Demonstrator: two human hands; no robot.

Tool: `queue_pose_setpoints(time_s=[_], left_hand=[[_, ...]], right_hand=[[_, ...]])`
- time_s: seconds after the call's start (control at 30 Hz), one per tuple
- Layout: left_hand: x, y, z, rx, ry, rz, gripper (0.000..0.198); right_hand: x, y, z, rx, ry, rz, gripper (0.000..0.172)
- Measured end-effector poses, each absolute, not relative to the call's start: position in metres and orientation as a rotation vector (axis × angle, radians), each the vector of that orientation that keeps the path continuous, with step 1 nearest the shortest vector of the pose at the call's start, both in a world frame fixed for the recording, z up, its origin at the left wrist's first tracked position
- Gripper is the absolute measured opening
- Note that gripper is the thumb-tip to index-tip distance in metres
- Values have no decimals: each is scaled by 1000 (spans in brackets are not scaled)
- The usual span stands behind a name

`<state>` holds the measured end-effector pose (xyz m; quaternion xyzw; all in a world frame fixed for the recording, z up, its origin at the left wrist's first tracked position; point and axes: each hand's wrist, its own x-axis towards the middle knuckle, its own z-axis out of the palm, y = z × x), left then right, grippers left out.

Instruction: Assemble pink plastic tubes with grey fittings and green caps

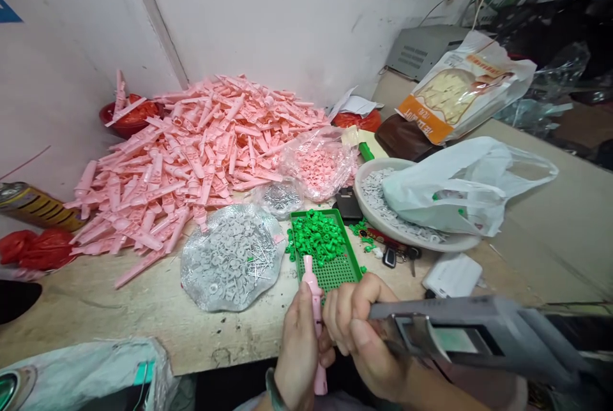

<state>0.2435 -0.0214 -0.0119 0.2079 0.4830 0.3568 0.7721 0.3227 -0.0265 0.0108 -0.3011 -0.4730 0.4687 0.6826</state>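
Head view: how do the fingers stand?

"Left hand (pixel 297 341): wrapped snugly around a pink plastic piece (pixel 317 306), whose narrow end points toward the green tray (pixel 335 278). Right hand (pixel 366 328): curled about the front of a grey power tool (pixel 517 328), just beside the piece."

"Does the tool touch it?"

"Hard to tell; fingers cover its tip."

"And around?"

"Green parts (pixel 316 235) in the tray, a pink heap (pixel 201 156) beyond, to the left."

Covered, blurred, cropped
Left fingers (pixel 303 310) hide part of the pink tube (pixel 317 306); the grey tool (pixel 520 334) blurs toward the right; the left edge crops the yellow can (pixel 45 208).
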Motion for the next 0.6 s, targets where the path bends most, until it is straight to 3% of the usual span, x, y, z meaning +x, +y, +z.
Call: queue_pose_setpoints(time_s=[0.13,0.23,0.4,0.43,0.5,0.6], left_hand=[[238,-15,-17,490,1004,714,50],[230,-8,-23,540,1103,855,50],[221,-5,-27,1085,979,894,50],[221,-5,-27,1145,974,857,44],[222,-4,-28,1182,1023,824,28],[224,0,-28,1173,1094,858,23]], right_hand=[[328,-20,19,-659,-1076,1044,21],[333,-10,29,-709,-970,988,18],[354,-7,27,-920,-1040,1025,17],[363,-11,21,-1011,-1120,996,23],[389,-21,4,-1277,-1229,754,41],[439,-36,-34,-1831,-1168,44,63]])
